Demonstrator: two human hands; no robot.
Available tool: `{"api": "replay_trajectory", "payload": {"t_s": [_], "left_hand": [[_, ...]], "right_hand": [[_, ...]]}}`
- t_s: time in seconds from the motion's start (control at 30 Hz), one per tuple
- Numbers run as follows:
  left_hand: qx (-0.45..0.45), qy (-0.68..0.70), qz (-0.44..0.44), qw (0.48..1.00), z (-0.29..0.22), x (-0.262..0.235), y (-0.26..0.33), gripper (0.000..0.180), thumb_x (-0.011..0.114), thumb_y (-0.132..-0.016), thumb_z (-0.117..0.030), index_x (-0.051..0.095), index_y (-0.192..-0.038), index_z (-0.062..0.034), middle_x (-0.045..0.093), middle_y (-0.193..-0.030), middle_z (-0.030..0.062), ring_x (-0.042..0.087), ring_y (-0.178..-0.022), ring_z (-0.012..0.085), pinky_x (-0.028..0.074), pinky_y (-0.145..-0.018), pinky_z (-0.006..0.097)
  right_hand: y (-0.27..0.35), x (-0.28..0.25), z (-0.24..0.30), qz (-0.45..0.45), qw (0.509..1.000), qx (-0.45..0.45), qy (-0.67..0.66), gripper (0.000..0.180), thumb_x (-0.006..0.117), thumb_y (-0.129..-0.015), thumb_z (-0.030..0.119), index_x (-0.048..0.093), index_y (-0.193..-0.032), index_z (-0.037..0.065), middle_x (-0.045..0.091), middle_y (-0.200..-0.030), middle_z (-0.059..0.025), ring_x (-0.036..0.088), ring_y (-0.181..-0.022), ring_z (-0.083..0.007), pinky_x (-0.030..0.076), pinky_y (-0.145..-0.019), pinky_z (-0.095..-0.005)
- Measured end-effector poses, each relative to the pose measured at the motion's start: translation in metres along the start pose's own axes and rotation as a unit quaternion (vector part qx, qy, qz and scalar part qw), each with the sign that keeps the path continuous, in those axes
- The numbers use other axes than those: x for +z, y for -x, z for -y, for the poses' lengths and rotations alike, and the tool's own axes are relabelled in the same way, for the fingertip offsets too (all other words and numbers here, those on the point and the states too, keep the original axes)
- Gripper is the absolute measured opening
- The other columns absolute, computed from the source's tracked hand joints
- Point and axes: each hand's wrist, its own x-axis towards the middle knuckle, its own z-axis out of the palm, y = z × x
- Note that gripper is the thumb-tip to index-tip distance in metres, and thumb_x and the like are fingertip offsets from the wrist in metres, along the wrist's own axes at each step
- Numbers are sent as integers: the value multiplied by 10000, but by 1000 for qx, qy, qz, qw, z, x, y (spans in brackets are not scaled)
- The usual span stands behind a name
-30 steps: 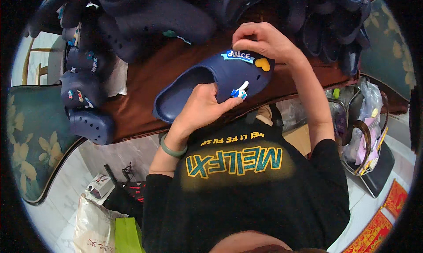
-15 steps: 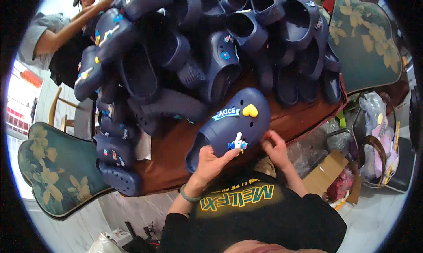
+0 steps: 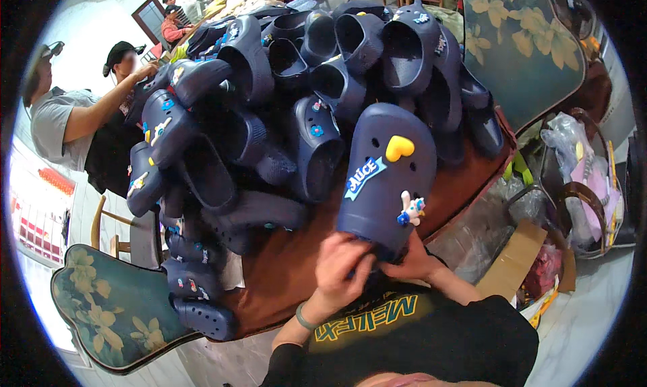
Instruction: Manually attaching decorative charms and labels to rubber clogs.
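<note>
A navy clog (image 3: pixel 377 208) is raised above the near part of the table, its toe pointing away from me and its upper facing me. On it are a yellow heart charm (image 3: pixel 400 148), a blue-and-white lettered banner charm (image 3: pixel 364 178) and a small white figure charm (image 3: pixel 411 209). My left hand (image 3: pixel 342 271) is closed at the left of its near end, fingers curled at the edge. From the right, my right hand (image 3: pixel 416 260) grips the same end, its fingers partly hidden behind the clog. A big heap of similar navy clogs (image 3: pixel 323 154) lies just beyond.
The table has a brown cloth (image 3: pixel 283 269). Green floral chair backs stand at left (image 3: pixel 114 313) and far right (image 3: pixel 522 47). On the right are a cardboard flap (image 3: pixel 509 259) and a basket with plastic bags (image 3: pixel 573 158). Several people are at the far left and back.
The clog has turned, its toe now pointing farther away from me. My right hand has come onto its near end, and my left has shifted from its side to that end. The view has tilted up.
</note>
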Motion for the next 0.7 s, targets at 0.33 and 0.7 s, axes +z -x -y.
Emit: {"api": "replay_trajectory", "payload": {"t_s": [0.33,0.7], "left_hand": [[-448,373,38,812,20,13,37,589,651,-868,-43,366,-1381,9,511,-1320,108,478,-1221,205,389,-1033,360],[-389,359,-127,839,35,-23,-127,352,548,-912,-238,532,-1230,-86,621,-1042,89,646,-839,226,535,-511,324]], "right_hand": [[-22,-11,27,64,994,-82,-9,917,754,-746,84,177,-1454,12,382,-1401,-155,423,-1269,-242,336,-1072,-387],[-58,-34,-38,-6,983,-60,173,443,641,-888,171,484,-1282,42,660,-987,-149,650,-938,-277,509,-788,-349]]}}
